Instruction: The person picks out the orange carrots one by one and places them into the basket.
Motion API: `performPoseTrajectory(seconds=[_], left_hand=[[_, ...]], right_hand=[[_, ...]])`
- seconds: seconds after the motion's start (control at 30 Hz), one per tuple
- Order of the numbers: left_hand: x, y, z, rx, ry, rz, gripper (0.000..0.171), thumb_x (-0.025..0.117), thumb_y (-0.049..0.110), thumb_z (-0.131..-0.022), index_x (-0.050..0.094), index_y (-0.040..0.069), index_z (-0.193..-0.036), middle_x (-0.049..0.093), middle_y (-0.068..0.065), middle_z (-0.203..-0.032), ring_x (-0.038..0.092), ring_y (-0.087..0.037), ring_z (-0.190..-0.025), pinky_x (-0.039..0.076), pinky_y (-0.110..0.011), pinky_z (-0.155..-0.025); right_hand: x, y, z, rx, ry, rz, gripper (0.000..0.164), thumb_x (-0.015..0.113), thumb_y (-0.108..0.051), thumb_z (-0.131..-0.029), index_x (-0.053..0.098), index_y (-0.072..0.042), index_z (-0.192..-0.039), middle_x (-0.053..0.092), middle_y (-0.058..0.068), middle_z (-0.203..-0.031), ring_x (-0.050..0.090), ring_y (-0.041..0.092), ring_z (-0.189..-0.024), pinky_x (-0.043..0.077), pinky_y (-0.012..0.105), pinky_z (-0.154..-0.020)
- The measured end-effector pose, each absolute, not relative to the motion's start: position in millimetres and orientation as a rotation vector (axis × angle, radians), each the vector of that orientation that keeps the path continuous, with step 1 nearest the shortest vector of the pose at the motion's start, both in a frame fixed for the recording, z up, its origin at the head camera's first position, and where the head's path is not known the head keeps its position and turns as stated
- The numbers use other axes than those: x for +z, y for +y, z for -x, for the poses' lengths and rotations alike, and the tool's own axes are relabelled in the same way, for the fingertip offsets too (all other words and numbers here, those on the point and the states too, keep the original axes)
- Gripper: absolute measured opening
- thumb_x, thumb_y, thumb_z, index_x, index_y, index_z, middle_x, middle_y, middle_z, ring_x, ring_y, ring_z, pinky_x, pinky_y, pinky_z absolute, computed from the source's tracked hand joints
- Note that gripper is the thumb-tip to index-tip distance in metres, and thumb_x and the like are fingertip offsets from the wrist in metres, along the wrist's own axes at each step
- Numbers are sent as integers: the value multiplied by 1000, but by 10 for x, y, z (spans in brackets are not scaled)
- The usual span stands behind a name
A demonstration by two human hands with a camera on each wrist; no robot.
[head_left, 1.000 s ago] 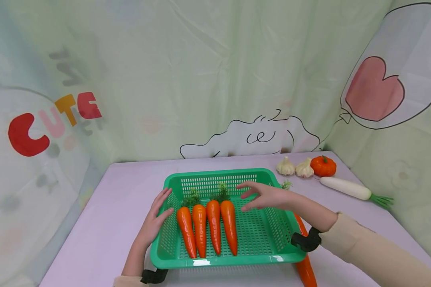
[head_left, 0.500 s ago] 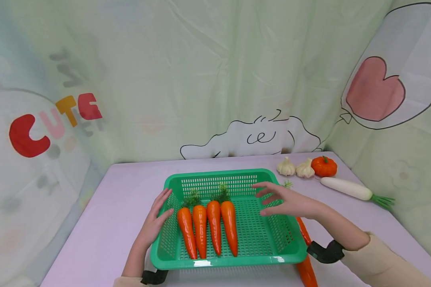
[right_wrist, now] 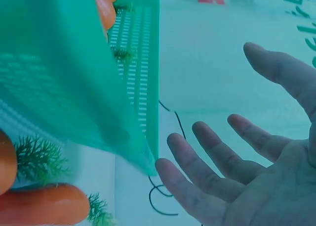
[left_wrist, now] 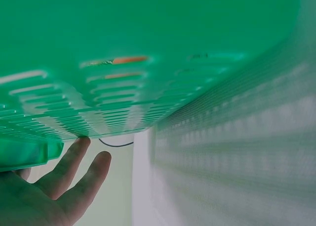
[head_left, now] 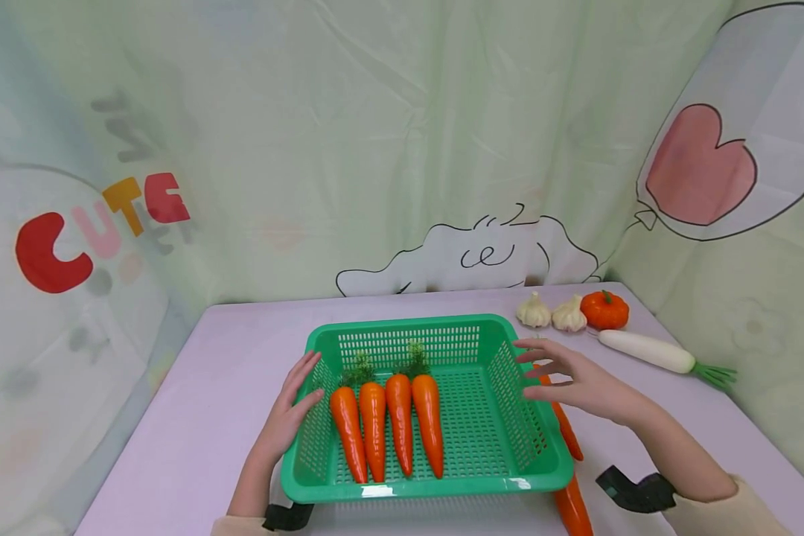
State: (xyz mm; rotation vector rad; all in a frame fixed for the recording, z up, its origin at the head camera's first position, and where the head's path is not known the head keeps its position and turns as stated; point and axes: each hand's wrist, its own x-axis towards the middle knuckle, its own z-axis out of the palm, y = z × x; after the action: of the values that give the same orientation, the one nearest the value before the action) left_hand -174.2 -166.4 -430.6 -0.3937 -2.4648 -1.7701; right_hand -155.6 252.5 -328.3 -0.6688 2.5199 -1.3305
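Note:
A green plastic basket [head_left: 429, 487] with slotted walls holds several orange carrots [head_left: 402, 424] side by side in its left half, leafy tops toward the back wall. My left hand [head_left: 288, 413] rests along the basket's left rim with fingers extended; in the left wrist view, fingers [left_wrist: 81, 186] reach up against the slotted side. My right hand [head_left: 579, 380] hovers just beyond the right rim, fingers spread and holding nothing. Beneath it, outside the basket, lie two more carrots [head_left: 572, 506], partly hidden by the basket and hand. The right wrist view shows their rounded orange ends [right_wrist: 47, 206].
Two garlic bulbs [head_left: 533, 311] and a small orange pumpkin [head_left: 604, 310] stand at the back right of the pale table [head_left: 194, 417]. A white radish [head_left: 646, 351] with green stems lies in front of them. Printed curtains [head_left: 375, 149] enclose the table.
My right hand has moved rightward from above the basket's inside to beyond its right rim, fingers still spread. The left hand, basket and carrots inside have stayed put.

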Motion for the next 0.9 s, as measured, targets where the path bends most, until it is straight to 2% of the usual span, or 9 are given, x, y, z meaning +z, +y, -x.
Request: performPoseTrajectory(seconds=[0.13, 0.27, 0.33, 0.53, 0.73, 0.9], left_hand=[[-4297, -1662, 1737, -1781, -2459, 384, 54, 51, 13, -92, 34, 14, -142, 16, -6, -151, 7, -31, -137, 9, -67, -99], [-4283, -1657, 1733, -1783, -2460, 379, 53, 51, 12, -92, 34, 15, -142, 17, -5, -151, 7, -30, -137, 8, -66, -100], [-4253, -1646, 1719, -1782, -2465, 378, 53, 51, 11, -92, 34, 13, -142, 16, -7, -151, 7, -31, -137, 8, -66, -99], [-4025, -1576, 1594, -1785, -2481, 361, 53, 50, 8, -91, 31, 2, -141, 15, -16, -150, 7, -37, -136, 9, -67, -98], [-3979, -1558, 1581, -1792, -2483, 367, 53, 49, 8, -91, 31, 2, -141, 15, -17, -150, 7, -36, -136, 9, -66, -99], [-3990, -1559, 1579, -1783, -2494, 350, 53, 49, 8, -91, 31, 2, -141, 15, -16, -150, 7, -36, -136, 9, -67, -98]], right_hand=[[-3344, 2590, 1535, -1358, 2582, 591, 62, 63, -16, -86, 33, 0, -137, 46, 27, -126, 47, 45, -109, 50, 43, -77], [-3400, 2650, 1517, -1384, 2638, 527, 60, 62, -16, -87, 32, 0, -137, 46, 27, -126, 47, 47, -109, 50, 47, -76], [-3424, 2684, 1507, -1402, 2662, 511, 60, 61, -15, -88, 32, 0, -138, 45, 28, -126, 47, 47, -108, 50, 47, -75], [-3537, 2750, 1510, -1418, 2750, 479, 55, 59, -13, -89, 33, 0, -137, 47, 27, -124, 50, 44, -105, 52, 36, -73], [-3651, 2776, 1539, -1456, 2810, 388, 53, 57, -15, -90, 35, 1, -135, 48, 29, -123, 50, 46, -105, 51, 47, -73], [-3772, 2810, 1575, -1495, 2808, 334, 54, 57, -16, -90, 34, 1, -136, 47, 30, -124, 50, 47, -105, 50, 51, -74]])
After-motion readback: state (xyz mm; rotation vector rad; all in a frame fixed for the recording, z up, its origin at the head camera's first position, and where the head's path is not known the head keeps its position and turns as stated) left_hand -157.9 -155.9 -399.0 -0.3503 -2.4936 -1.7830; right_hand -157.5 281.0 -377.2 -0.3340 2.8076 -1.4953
